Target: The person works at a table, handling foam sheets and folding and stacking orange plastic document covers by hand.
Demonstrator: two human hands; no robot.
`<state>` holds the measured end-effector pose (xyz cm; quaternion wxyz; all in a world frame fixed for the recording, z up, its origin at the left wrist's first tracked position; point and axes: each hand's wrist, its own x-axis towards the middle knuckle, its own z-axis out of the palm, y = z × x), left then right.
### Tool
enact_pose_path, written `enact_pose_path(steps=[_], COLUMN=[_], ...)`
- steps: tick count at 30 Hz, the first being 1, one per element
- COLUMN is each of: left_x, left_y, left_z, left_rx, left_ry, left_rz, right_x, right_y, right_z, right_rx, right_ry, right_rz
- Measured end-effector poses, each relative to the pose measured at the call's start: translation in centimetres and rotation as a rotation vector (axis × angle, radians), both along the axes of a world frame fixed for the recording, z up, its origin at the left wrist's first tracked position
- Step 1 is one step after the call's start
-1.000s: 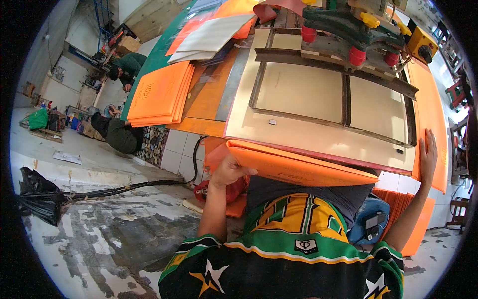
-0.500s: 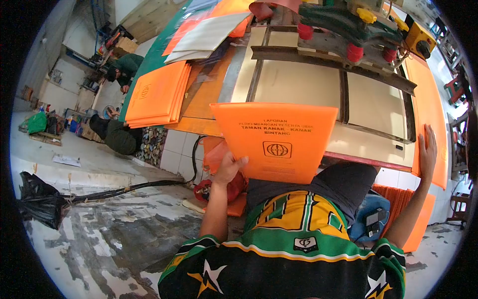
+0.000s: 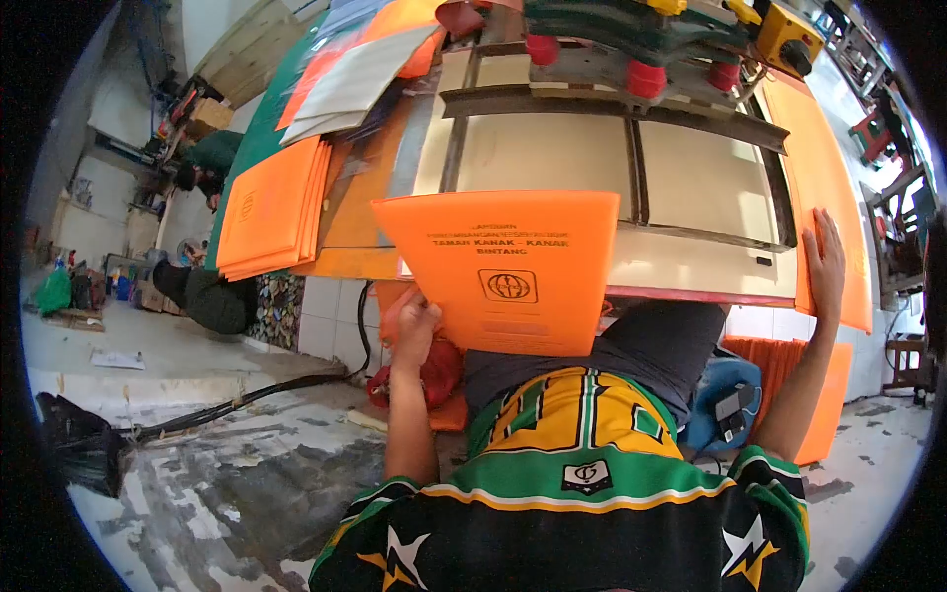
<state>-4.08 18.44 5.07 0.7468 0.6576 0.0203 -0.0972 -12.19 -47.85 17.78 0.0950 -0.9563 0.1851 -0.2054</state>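
Observation:
My left hand [image 3: 414, 331] is closed on the lower left edge of an orange printed folder cover [image 3: 508, 321]. The cover is held up in front of my body, with dark lettering and a boxed round emblem facing me. My right hand [image 3: 827, 261] has its fingers stretched out and rests on the orange sheets [image 3: 804, 148] at the right side of the press table. Behind the held cover lies the press's cream bed [image 3: 543, 148], with a dark metal frame [image 3: 639, 178] on it.
A stack of orange printed covers [image 3: 266, 212] lies at the left, near pale sheets [image 3: 350, 79]. The green press head [image 3: 592, 30] with red knobs overhangs the bed. More orange sheets [image 3: 769, 370] stand low at right. Another person [image 3: 212, 163] crouches at far left.
My view has turned so the scene sits further left. My left hand has moved towards the cover's left edge, its thumb less over the front. My right hand stays on the orange sheets.

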Motion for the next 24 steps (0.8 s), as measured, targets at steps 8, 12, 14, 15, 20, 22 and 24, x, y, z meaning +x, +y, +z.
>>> enact_pose_path(steps=[8,12,14,15,20,22,24], left_x=[1.7,3.1,4.0,4.5,5.3,5.0,4.6], left_y=[6.6,8.8,10.1,10.5,7.9,5.1,1.8], left_z=[5.5,9.3,10.4,10.8,14.0,15.5,16.4], left_rx=[0.018,0.03,0.053,0.104,0.292,0.454,0.483], left_ry=[-0.175,-0.178,-0.18,-0.222,-0.383,-0.498,-0.582], left_rz=[0.339,0.667,0.742,0.772,0.718,0.641,0.567], right_x=[0.4,0.2,0.3,0.2,0.2,0.2,0.1], right_y=[-1.2,-2.2,-2.3,-2.3,-1.1,-1.3,-1.4], right_z=[-1.2,-1.6,-1.7,-1.7,-0.7,-0.8,-0.9], right_rx=[-0.018,0.0,-0.016,-0.03,-0.021,-0.03,-0.029], right_ry=[-0.025,-0.014,-0.002,0.008,0.027,0.008,-0.017], right_rz=[0.04,0.058,0.052,0.045,0.017,0.035,0.043])
